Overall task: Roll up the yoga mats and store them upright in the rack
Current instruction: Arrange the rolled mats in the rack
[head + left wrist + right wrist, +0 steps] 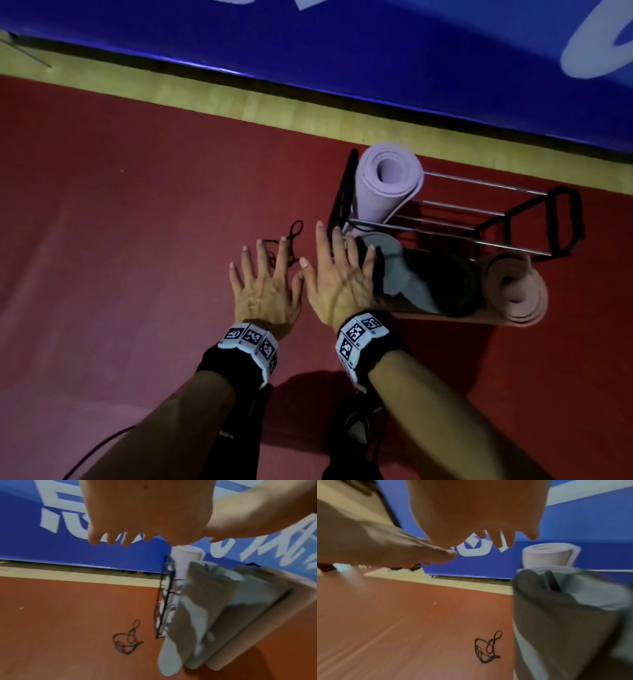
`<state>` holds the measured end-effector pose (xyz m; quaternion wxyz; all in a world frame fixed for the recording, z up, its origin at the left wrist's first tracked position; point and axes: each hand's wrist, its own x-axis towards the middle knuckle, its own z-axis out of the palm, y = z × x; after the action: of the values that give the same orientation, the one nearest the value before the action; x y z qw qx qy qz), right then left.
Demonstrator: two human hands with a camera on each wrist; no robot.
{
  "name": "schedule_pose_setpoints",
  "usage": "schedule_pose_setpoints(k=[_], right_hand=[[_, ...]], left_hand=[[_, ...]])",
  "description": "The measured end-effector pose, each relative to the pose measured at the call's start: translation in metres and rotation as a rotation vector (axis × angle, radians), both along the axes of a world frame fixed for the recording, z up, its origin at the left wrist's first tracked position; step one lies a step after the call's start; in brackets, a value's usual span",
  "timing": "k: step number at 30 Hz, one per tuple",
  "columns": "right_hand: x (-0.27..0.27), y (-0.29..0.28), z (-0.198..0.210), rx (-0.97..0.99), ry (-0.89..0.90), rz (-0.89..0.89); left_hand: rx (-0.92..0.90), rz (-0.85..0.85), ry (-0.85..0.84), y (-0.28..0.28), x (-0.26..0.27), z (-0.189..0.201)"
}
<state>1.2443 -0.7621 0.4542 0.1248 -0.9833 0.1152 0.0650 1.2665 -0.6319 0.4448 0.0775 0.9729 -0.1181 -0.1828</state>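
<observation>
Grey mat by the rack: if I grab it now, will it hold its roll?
Probably not. The grey mat looks loosely wound, its outer flap hanging open, so it would likely flop and unroll. It leans between the rack and the pink mat, so it may tip.

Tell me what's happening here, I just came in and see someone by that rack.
A person is putting rolled yoga mats into a wire rack on the red floor. A lilac mat, a grey mat and a pink mat stand upright in it. Both hands, left hand and right hand, are spread open and hold nothing. A black cord lies on the floor.
</observation>
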Motion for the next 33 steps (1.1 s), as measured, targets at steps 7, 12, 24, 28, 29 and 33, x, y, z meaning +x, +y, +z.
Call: schedule_pose_setpoints(k=[7,12,24,28,29,33], right_hand=[[0.027,0.061,-0.069,0.064,0.028,0.077],[0.042,0.076,-0.200,0.157,0.126,0.054],[0.119,0.058,-0.503,0.044,0.085,0.106],[0.132,0.063,-0.556,-0.002,0.076,0.163],[0.135,0.064,-0.565,-0.017,0.078,0.178],[0.142,0.073,-0.596,0.008,0.152,0.144]], left_hand=[[0.035,0.054,0.065,0.057,0.032,-0.070],[0.096,0.090,0.104,0.070,0.051,-0.197],[0.174,-0.007,-0.071,0.075,0.127,-0.466],[0.168,0.023,-0.033,0.079,0.121,-0.524],[0.168,0.032,-0.025,0.081,0.119,-0.532],[0.168,0.026,-0.013,0.090,0.107,-0.547]])
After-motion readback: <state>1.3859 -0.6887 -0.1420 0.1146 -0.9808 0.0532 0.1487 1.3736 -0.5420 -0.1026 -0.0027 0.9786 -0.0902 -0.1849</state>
